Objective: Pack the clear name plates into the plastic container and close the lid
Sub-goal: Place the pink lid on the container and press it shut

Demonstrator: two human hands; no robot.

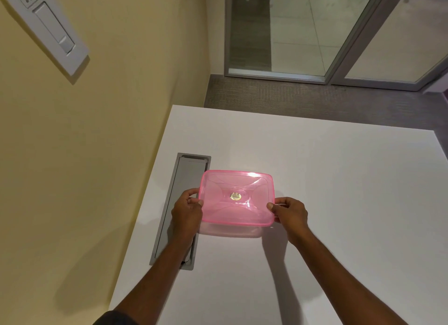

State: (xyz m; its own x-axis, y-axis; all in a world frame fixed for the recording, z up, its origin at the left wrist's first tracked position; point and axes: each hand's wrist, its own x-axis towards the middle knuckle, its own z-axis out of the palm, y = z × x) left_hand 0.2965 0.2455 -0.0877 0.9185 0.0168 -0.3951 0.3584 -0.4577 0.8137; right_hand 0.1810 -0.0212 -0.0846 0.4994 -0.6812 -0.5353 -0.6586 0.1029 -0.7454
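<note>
Beside a yellow wall (109, 106), a white surface (315, 179) carries a translucent pink-lidded container (237, 198), both hands clamped on its edges: left hand (186, 208) at nine o'clock, right hand (289, 212) at three.

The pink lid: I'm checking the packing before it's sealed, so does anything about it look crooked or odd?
Nothing stands out. The pink lid lies level, held at its sides by the left hand and right hand.
</note>
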